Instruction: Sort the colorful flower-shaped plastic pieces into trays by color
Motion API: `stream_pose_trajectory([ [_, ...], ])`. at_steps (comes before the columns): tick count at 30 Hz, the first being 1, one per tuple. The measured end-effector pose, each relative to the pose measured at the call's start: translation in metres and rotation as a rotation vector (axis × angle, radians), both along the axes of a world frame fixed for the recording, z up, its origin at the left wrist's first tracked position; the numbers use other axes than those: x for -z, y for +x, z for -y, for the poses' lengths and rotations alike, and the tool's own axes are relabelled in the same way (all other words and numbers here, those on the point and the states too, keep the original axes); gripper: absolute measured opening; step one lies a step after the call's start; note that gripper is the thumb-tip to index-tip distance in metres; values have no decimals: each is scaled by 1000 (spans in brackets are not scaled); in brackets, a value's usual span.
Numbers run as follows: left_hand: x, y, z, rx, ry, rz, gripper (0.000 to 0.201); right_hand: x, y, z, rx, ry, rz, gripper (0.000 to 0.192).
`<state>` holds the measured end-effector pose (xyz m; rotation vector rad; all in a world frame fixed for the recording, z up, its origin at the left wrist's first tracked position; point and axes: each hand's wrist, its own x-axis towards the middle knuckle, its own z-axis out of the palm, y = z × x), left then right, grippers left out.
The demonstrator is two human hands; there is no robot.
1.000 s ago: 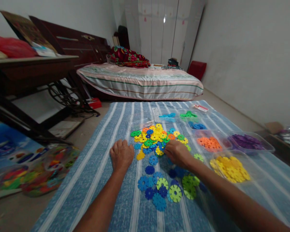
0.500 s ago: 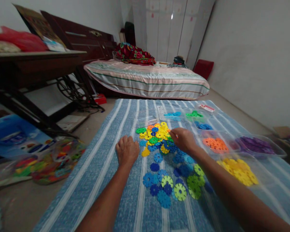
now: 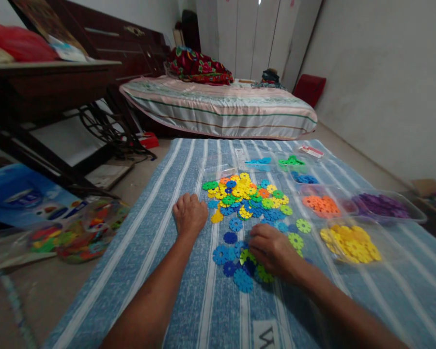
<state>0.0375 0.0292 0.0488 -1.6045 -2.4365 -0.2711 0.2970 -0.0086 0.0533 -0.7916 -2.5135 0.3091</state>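
Covering the floor beneath both hands: a blue-and-white striped cloth [image 3: 189, 300], with a striped bed [image 3: 221, 109] and white wardrobe [image 3: 254, 43] far beyond them. Left hand [image 3: 189, 213] clenched, knuckles down on the cloth, grasping nothing. Right hand [image 3: 272, 249] laid flat over a small cluster of blue and green flat plastic gear-shaped discs [image 3: 236, 264]; grip on any disc impossible to tell. Discs round, flat-lying, without a long axis. Ahead of the hands, a mixed multicoloured disc pile [image 3: 249, 198]. Right of the right hand, clear plastic trays holding yellow discs [image 3: 350, 242], orange discs [image 3: 321, 206] and purple discs [image 3: 381, 206].

Disc pile [image 3: 247, 198] on cloth [image 3: 160, 252]; trays [image 3: 349, 242] right.
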Motion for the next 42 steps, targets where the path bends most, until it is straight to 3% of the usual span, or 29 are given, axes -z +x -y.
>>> stream_pose_trajectory([
  [6,0,1,-1,2,3,2,34,6,3,13,-91,-24,45,11],
  [9,1,1,-1,3,7,-1,35,5,8,15,-125,-39,75,18],
  [19,1,2,-1,1,5,20,35,28,39,9,155,82,28,8],
  [28,5,1,-3,8,23,30,36,21,35,36,21,38,32,22],
  [36,3,2,-2,8,20,40,37,22,32,44,52,-18,44,11],
  [42,1,3,-1,1,-5,41,37,10,35,41,16,-150,34,8],
])
